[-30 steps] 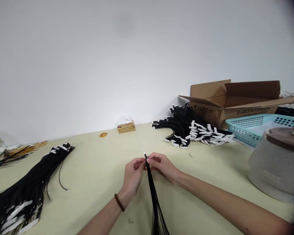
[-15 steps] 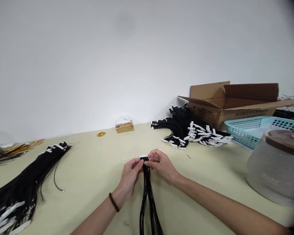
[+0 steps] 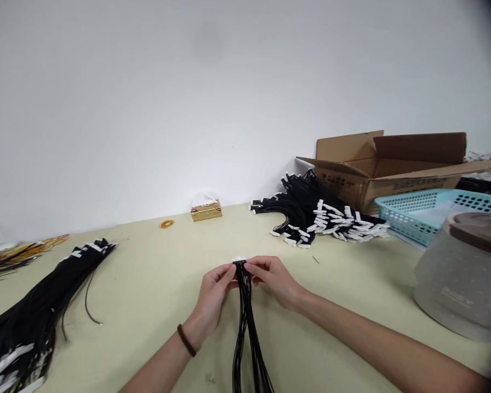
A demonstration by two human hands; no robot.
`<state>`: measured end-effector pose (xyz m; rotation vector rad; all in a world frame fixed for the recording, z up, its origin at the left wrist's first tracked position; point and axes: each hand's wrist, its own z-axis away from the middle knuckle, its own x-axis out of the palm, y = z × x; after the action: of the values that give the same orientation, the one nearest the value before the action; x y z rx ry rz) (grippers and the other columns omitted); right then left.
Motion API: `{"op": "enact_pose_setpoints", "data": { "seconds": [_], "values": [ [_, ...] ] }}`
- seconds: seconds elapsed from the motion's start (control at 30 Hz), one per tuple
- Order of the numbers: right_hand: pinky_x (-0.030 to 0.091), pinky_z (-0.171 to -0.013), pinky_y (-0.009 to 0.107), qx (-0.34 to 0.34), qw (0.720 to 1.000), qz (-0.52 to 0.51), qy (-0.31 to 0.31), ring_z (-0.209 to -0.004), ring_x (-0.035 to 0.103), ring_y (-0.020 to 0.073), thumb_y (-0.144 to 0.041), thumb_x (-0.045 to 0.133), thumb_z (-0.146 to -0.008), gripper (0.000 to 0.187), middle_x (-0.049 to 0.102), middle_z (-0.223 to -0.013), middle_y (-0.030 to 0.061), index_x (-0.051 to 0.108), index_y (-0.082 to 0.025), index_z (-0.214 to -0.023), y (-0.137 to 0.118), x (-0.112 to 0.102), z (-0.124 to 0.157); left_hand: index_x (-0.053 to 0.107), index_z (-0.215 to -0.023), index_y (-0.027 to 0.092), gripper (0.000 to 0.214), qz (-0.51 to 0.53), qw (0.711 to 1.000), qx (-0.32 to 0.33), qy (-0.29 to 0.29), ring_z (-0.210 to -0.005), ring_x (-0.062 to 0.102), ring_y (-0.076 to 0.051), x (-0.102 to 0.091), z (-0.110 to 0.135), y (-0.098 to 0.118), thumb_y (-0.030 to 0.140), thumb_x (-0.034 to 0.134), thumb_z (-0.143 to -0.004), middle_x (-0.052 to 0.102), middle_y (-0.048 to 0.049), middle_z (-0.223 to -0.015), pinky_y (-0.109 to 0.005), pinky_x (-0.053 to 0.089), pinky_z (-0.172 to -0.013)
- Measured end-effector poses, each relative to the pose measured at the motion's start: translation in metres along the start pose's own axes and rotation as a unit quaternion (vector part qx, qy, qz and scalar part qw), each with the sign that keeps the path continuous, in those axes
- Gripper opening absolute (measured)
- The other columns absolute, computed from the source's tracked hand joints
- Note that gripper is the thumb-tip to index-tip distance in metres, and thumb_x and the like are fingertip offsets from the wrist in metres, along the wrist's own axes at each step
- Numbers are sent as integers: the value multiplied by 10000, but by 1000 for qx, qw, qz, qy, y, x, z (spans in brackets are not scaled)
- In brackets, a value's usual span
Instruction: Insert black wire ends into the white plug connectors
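Observation:
My left hand [image 3: 213,297] and my right hand [image 3: 272,278] meet at the middle of the beige table [image 3: 155,278]. Both pinch the top of a bundle of black wires [image 3: 245,333] that ends in a small white connector [image 3: 238,260]. The connector lies flat between my fingertips, its broad side facing me. The wires hang down toward me and run out of the picture's bottom edge. A dark band sits on my left wrist.
A long heap of black wire harnesses [image 3: 36,311] lies at the left. Another pile with white connectors [image 3: 319,218] lies at the back right beside an open cardboard box [image 3: 384,166]. A blue basket [image 3: 425,210], a grey lidded pot [image 3: 462,275] and a small gold box [image 3: 205,210] stand around.
The bundle's end has turned in my fingers: a second ago it showed edge-on as one thin strand, now the wires are fanned out and the connector faces me flat.

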<state>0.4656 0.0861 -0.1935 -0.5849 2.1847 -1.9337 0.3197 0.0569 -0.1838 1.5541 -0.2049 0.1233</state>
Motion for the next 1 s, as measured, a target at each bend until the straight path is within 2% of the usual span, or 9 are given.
{"op": "enact_pose_setpoints", "data": {
  "seconds": [0.13,0.3,0.47,0.6,1.0],
  "values": [
    [380,-550,231,-27,999,31,-8,-603,441,101,-486,627,-705,350,565,-672,15,677,-146,-775,1,-1,0,706,-896,118,355,-44,999,6,11,-715,606,-157,0,0,5,394,634,-684,698,-101,-842,-289,467,-719],
    [372,-540,235,-29,998,61,-5,-573,425,97,-477,609,-722,346,566,-664,11,686,-148,-797,-1,0,2,712,-874,111,345,-100,995,17,23,-680,593,-150,-2,0,6,387,625,-686,698,-97,-802,-272,463,-674],
    [378,-541,238,-42,996,84,-8,-566,437,99,-473,580,-750,360,575,-665,15,684,-143,-848,-2,0,4,704,-873,110,346,-147,988,36,14,-669,585,-141,-5,-1,4,395,602,-704,694,-88,-782,-253,460,-650],
    [385,-543,242,-58,993,105,-6,-569,460,106,-472,550,-777,364,581,-668,20,678,-141,-856,-1,0,5,703,-827,106,308,-193,979,62,32,-623,575,-134,-4,-1,7,366,617,-687,684,-78,-734,-242,459,-612],
    [397,-536,231,-64,991,117,15,-555,467,101,-471,547,-768,374,566,-640,21,663,-118,-814,-3,1,7,659,-896,108,311,-266,956,122,25,-718,610,-144,-5,0,-1,355,525,-761,680,-87,-851,-261,499,-680]
  ]
}}
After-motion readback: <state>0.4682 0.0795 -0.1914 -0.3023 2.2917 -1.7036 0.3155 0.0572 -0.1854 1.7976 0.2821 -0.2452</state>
